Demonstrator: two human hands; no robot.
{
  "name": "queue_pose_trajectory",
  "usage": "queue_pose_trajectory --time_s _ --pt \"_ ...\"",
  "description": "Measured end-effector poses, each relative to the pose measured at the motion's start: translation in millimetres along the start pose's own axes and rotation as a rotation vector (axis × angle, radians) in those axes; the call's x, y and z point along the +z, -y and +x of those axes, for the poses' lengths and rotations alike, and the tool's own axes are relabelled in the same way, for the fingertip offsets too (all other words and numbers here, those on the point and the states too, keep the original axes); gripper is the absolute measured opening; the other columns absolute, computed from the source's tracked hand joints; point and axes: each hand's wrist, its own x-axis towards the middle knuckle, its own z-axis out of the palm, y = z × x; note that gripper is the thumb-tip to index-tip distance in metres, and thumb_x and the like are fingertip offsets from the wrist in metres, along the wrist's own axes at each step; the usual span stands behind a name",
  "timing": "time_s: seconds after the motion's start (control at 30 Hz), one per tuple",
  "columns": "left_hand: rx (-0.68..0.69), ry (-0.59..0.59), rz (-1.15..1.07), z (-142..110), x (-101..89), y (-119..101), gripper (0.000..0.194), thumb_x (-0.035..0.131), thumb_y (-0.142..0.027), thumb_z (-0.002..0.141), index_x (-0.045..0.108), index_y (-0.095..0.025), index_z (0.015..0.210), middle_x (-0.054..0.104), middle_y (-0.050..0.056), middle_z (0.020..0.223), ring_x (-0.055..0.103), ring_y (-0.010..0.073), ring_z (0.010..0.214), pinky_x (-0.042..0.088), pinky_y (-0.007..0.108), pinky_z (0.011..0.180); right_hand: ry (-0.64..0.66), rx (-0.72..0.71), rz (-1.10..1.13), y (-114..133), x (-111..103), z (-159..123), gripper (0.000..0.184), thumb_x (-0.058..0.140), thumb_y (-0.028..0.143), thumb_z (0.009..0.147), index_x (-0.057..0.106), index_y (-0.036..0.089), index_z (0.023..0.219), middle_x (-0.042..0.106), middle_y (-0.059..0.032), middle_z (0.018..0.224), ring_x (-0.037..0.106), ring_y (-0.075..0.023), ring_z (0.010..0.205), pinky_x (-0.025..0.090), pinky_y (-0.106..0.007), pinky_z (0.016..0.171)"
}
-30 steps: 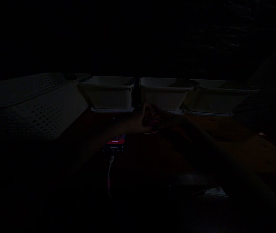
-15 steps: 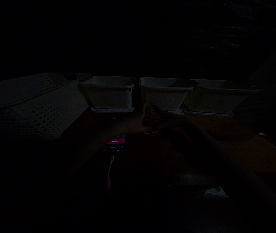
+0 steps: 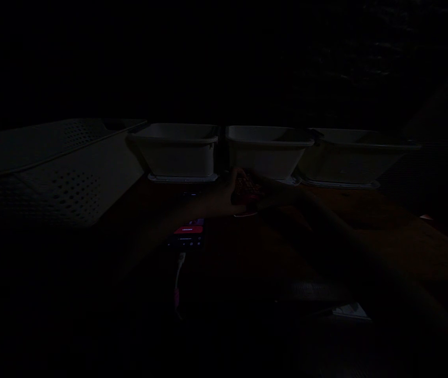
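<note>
The scene is very dark. A small dark red object [image 3: 246, 197] with rows of yellowish marks, perhaps a packet, is between my two hands just above the wooden table [image 3: 397, 236]. My left hand [image 3: 226, 197] is closed around its left side. At its right side is my right hand [image 3: 275, 192], apparently closed on it too, though its fingers are mostly lost in shadow. A lit phone [image 3: 188, 239] lies under my left forearm, partly covered by it. A white charging cable [image 3: 177, 273] runs from the phone toward me.
Three pale tubs stand in a row at the back: a left tub [image 3: 180, 157], a middle tub [image 3: 267, 152] and a right tub [image 3: 350, 163]. A perforated white basket [image 3: 117, 163] stands at the left. A pale flat item [image 3: 351, 311] lies near the front.
Almost nothing differs. Both hands stay around the dark red object, and the phone and tubs have not moved.
</note>
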Motion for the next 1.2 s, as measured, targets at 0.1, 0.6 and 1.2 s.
queue_pose_trajectory --time_s 0.1,0.6,1.2 --pt "-0.01 -0.008 0.024 -0.5 -0.3 -1.0 0.075 0.075 -0.041 0.072 0.031 -0.018 0.129 0.051 0.02 0.134 0.055 0.0305 0.122 0.048 0.047 0.099 -0.012 -0.011 0.02 -1.1 0.8 1.4 0.115 0.086 0.038 0.062 0.019 0.023 0.154 0.033 -0.0156 0.157 0.035 -0.0314 0.144 0.033 -0.051 0.117" --pt "0.007 -0.002 -0.005 0.0 0.1 0.9 0.071 0.074 -0.037 0.072 0.032 -0.019 0.127 0.053 0.018 0.13 0.056 0.0295 0.12 0.048 0.047 0.098 0.005 0.008 0.036 0.0 0.8 0.9 0.119 0.085 0.039 0.063 0.013 0.022 0.157 0.03 -0.0178 0.158 0.035 -0.0333 0.145 0.032 -0.052 0.118" --pt "0.025 -0.004 0.019 0.5 0.4 2.6 0.07 0.074 -0.037 0.073 0.032 -0.018 0.127 0.054 0.017 0.129 0.058 0.029 0.118 0.05 0.046 0.096 0.027 -0.026 -0.024 0.8 0.6 1.2 0.112 0.082 0.042 0.066 0.015 0.023 0.153 0.032 -0.016 0.156 0.035 -0.0307 0.145 0.033 -0.05 0.117"
